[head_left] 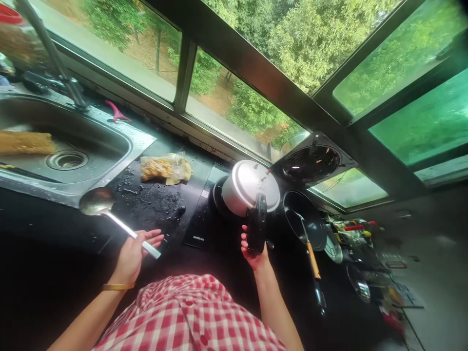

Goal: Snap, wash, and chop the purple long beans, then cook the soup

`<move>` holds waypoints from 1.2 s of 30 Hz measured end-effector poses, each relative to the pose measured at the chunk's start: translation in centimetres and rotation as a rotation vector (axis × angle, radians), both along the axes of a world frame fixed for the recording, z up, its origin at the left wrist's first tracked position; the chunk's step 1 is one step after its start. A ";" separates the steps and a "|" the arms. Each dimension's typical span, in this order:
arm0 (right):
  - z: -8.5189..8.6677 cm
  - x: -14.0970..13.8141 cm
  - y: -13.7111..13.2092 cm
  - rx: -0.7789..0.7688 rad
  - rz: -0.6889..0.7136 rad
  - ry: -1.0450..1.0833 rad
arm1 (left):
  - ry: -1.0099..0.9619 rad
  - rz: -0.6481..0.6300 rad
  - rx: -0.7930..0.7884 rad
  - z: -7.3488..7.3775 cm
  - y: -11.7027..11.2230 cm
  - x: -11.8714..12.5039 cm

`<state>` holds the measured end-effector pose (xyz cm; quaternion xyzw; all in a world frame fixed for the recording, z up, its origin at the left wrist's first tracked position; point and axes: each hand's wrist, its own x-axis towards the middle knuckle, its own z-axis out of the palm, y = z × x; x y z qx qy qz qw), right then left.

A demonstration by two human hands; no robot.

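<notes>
My left hand [137,251] holds a metal ladle [120,224] by its handle, between thumb and fingers. The ladle's bowl reaches over the counter close to the sink's front corner. With my right hand [256,251] I grip the black handle of a silver pressure cooker [244,187], its fingers curled around from below. The cooker has its lid on and sits on the black stove [201,229]. Between the two hands, farther back, a clear plastic bag of yellowish food [163,169] lies on the wet black counter.
A steel sink [141,141] at left holds a yellowish object [27,143]; a pink peeler-like tool [116,111] lies behind it. Right of the cooker is a dark wok [310,229] with a wooden-handled utensil [312,261]. Windows run along the back.
</notes>
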<state>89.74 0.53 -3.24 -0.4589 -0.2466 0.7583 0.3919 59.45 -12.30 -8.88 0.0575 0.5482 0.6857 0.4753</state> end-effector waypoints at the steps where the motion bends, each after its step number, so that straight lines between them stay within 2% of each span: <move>1: -0.2 0.3 -0.3 -0.024 -0.027 -0.016 | 0.004 -0.024 -0.012 0.1 -0.2 0.0; 6: -2.1 2.6 -2.2 -0.053 -0.252 -0.154 | 0.028 -0.129 -0.044 0.2 -0.9 -0.3; 10: -3.3 4.2 -3.8 0.047 -0.352 -0.166 | 0.107 -0.195 -0.035 -1.3 -0.4 -1.1; 14: -4.0 4.4 -5.3 0.070 -0.358 -0.173 | 0.290 -0.279 -0.097 -3.4 1.2 -2.7; 16: -4.5 4.2 -6.2 0.055 -0.353 -0.168 | 0.344 -0.291 -0.087 -3.9 2.6 -3.7; 21: -5.9 3.9 -8.5 -0.017 -0.359 -0.193 | 0.321 -0.325 -0.052 -3.4 7.1 -5.4; 25: -6.6 3.9 -10.3 -0.035 -0.390 -0.198 | 0.289 -0.481 -0.054 -3.4 9.8 -4.9; 28: -7.1 3.9 -11.6 -0.044 -0.412 -0.212 | 0.305 -0.592 -0.093 -4.1 10.5 -4.0; 32: -7.8 3.8 -12.9 -0.070 -0.423 -0.250 | 0.333 -0.630 -0.123 -5.1 10.5 -3.8; 36: -8.1 3.7 -13.5 -0.087 -0.420 -0.273 | 0.375 -0.672 -0.162 -5.9 9.9 -4.5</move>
